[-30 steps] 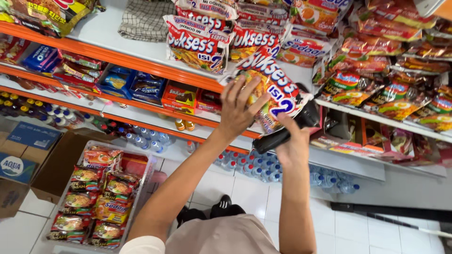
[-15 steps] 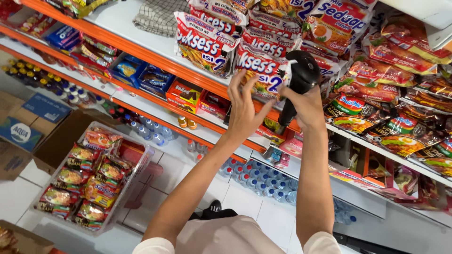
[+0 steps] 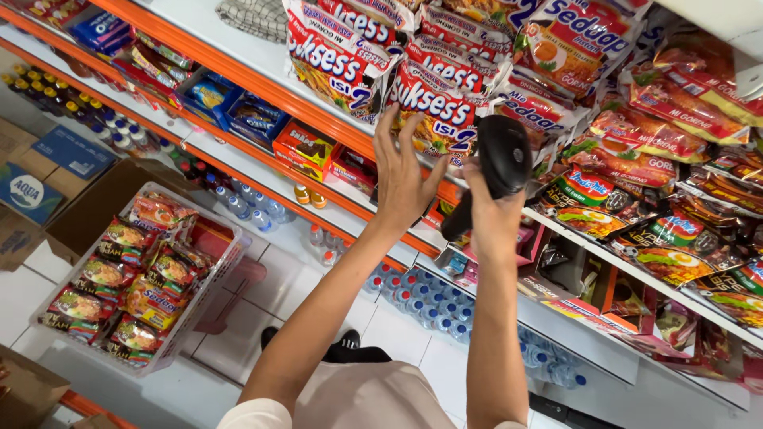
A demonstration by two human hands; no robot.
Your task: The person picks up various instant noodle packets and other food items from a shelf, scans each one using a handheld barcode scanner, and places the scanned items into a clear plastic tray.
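Noodle packet: red-and-white plastic noodle packet [image 3: 435,111] on the orange-edged shelf [image 3: 238,71], at 12 o'clock.
Left hand [image 3: 404,176]: my fingers spread wide, touching it.
Right hand [image 3: 491,208]: gripping black handheld scanner [image 3: 499,168].
Risk: I judge a nudge could topple neighbouring packets.

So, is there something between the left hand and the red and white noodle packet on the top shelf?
Nothing visible: the left hand has its fingertips at the red and white noodle packet, with no object between them.
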